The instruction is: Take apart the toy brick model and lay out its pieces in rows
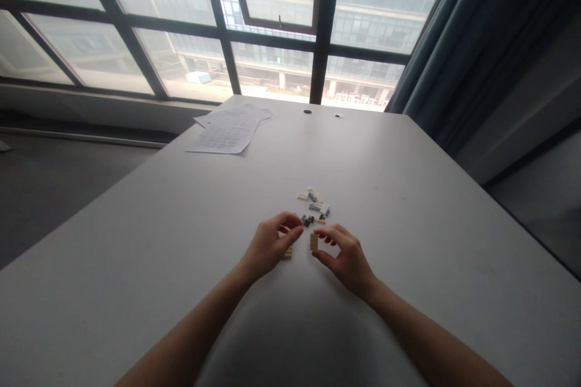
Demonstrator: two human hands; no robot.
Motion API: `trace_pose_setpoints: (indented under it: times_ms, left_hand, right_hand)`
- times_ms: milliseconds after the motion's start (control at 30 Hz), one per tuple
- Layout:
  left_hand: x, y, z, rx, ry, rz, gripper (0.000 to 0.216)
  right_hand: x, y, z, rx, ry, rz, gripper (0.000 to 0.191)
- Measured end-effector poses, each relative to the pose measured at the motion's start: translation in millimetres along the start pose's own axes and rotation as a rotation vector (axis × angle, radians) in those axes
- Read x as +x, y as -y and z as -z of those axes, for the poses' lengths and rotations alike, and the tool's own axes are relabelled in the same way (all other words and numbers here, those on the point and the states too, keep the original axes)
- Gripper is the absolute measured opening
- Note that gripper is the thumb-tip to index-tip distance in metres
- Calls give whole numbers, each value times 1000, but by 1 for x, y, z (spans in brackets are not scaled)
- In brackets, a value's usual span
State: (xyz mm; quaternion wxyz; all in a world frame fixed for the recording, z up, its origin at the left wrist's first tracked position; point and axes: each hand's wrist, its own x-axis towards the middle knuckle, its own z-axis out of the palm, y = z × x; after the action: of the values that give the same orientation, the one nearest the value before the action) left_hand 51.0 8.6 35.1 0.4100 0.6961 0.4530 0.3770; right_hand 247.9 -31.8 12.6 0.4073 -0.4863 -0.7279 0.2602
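My left hand (272, 245) rests on the white table (181, 242) with its fingers curled, thumb and fingertips pinched together above a small tan building-brick piece (287, 252) that peeks out beneath it. My right hand (342, 257) pinches a small tan brick plate (313, 242) upright between thumb and fingers. The two hands are close together, a few centimetres apart. Just beyond them lies a small pile of loose bricks (314, 207) in white, grey, tan and dark colours.
Printed paper sheets (229, 130) lie at the table's far left. Two small holes (307, 112) sit near the far edge. Large windows (272, 24) stand behind the table, and a dark curtain (476, 42) hangs at the right.
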Motion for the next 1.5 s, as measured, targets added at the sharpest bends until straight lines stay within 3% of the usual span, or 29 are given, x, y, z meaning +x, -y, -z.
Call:
trace_pose_setpoints:
  times_ms: [100,167,433,800,967,1133,1500]
  left_hand:
    - [1,13,16,165,-174,-56,18]
    - [-1,23,23,262,-210,-112,17]
    - [-7,39,24,472,-92,-333,14]
    - [-13,41,16,583,14,-416,20]
    - [-11,44,18,598,-89,-426,16]
    - [-8,48,19,589,-209,-399,15]
    - [-9,48,17,582,-243,-384,13]
  right_hand:
    - [4,-5,0,-68,52,-98,34]
    - [7,-6,-2,-106,104,-149,32]
    - [19,-8,-15,-217,182,-172,34]
    - [15,-10,-12,-183,130,-112,42]
    - [33,-27,13,-226,6,-116,29]
    - [53,-45,31,-381,1,-95,23]
    - [63,-24,-6,-442,117,-59,20]
